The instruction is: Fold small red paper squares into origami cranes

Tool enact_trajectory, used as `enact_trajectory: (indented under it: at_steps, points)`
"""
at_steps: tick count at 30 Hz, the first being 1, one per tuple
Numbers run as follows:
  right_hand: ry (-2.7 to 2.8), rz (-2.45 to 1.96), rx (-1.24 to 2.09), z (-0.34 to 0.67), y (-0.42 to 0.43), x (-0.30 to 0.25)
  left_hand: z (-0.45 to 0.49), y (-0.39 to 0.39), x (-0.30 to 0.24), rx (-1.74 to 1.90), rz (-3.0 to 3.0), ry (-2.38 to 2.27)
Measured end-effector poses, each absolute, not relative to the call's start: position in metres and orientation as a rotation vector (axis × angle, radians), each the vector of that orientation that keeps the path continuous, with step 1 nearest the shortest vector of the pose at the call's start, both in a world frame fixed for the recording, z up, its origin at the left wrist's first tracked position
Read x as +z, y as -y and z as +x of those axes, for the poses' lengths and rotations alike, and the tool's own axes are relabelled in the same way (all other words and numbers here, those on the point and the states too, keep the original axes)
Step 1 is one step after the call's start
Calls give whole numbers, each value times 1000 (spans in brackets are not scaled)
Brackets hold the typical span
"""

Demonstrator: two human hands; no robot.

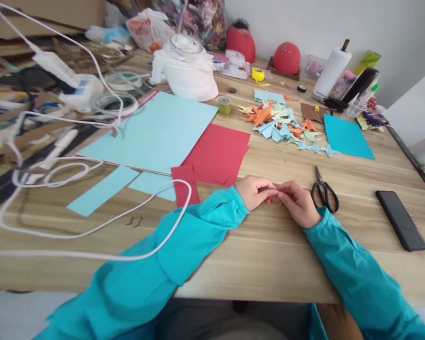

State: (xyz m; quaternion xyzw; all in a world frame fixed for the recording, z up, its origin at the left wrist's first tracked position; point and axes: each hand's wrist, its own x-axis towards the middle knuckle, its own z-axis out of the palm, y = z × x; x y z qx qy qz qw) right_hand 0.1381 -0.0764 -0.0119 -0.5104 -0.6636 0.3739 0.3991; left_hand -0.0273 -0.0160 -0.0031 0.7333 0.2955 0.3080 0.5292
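My left hand (257, 191) and my right hand (298, 202) meet over the middle of the table. Both are closed, pinching a small piece of red paper (273, 190) between thumbs and fingers. Most of that paper is hidden by the fingers, so its folded shape cannot be made out. Left of my hands lie red paper sheets (216, 153) and a narrower red strip (186, 185). Black-handled scissors (324, 191) rest just right of my right hand, blades pointing away. Farther back is a pile of folded paper cranes (278, 120) in orange, blue and pale green.
A white cable (92, 233) loops across the left side and over my left sleeve. Large light-blue paper (156, 134) lies behind it. A phone (401, 220) is at right, near a blue sheet (347, 137). A thread spool (224, 106) stands behind the red sheets.
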Motion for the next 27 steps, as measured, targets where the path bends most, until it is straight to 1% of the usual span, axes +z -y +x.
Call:
enact_trajectory:
  at_steps: [3,6,15,20,27]
  points:
    - [1824,-1347,788,137,77,-6,-29,16,-3,725,1811,-703]
    - [1924,-1341,724,137,77,-1,-31,15,-4,710,1843,-703]
    - [1904,-1274,814,137,76,2,-30,15,-7,663,1807,-647]
    - [1868,-1257,814,138,76,1,-28,16,-7,665,1683,-639]
    - [1617,-1336,821,139,75,-11,-24,17,-5,722,1423,-738]
